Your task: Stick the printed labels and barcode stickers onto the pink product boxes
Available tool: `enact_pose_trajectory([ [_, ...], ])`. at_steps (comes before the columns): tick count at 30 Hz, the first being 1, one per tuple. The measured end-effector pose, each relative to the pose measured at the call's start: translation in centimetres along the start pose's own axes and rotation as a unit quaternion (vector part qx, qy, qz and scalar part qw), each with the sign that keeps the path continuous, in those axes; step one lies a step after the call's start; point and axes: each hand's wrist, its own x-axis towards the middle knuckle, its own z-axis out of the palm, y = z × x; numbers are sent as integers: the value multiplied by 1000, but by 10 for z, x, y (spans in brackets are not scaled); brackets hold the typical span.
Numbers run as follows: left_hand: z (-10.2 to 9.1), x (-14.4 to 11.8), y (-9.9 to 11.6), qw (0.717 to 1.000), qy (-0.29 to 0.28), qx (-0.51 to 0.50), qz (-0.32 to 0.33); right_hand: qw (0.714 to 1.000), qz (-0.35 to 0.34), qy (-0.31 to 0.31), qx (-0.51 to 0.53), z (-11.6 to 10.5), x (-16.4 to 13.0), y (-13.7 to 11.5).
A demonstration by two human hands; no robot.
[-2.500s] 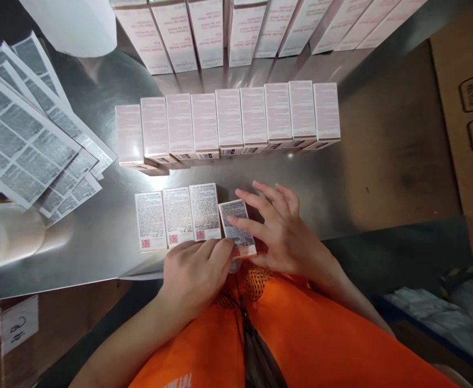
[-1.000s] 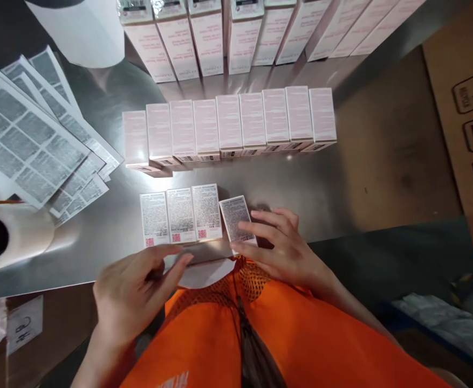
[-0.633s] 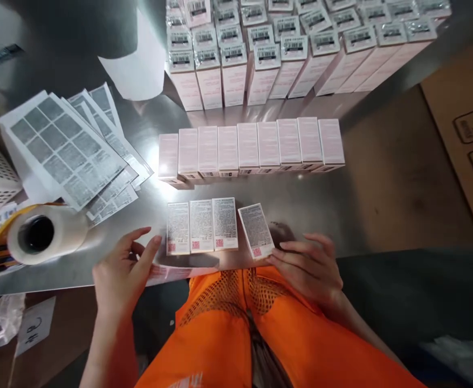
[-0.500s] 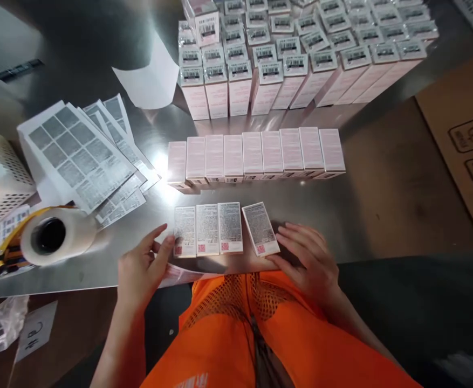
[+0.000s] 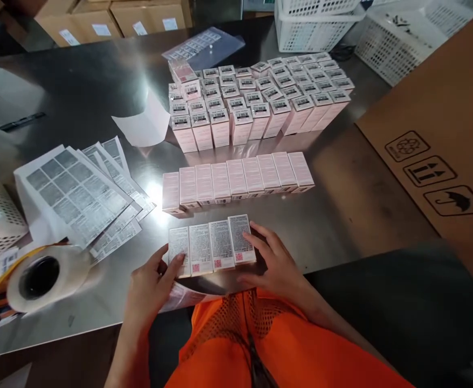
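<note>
Several small pink-and-white boxes lie side by side near the table edge, printed labels facing up. On the leftmost box (image 5: 178,240) rests the thumb of my left hand (image 5: 155,283), its other fingers curled at that box's left side. My right hand (image 5: 274,261) has its fingers spread, with fingertips touching the right edge of the rightmost box (image 5: 241,234). Its thumb points left below that box. Between these two lie a second box (image 5: 199,245) and a third box (image 5: 221,242), tight against their neighbours.
Beyond them runs a row of pink boxes (image 5: 236,180), with a larger block of upright boxes (image 5: 242,129) behind. To the left are label sheets (image 5: 78,188) and a tape roll (image 5: 70,272). A cardboard carton (image 5: 434,145) stands right; white baskets (image 5: 317,32) stand at the back.
The rightmost box, tilted and apart before, now stands straight against the row. My left thumb has moved onto the leftmost box. The view has tipped up, showing more of the background.
</note>
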Motion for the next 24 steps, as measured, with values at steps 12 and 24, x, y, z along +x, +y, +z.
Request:
enact_pose_trajectory([
  [12, -2, -8, -10, 996, -5, 68, 60, 999, -30, 32, 5, 17, 15, -9],
  [24, -6, -15, -12, 998, 53, -1, 37, 996, -26, -85, -13, -10, 34, 0],
])
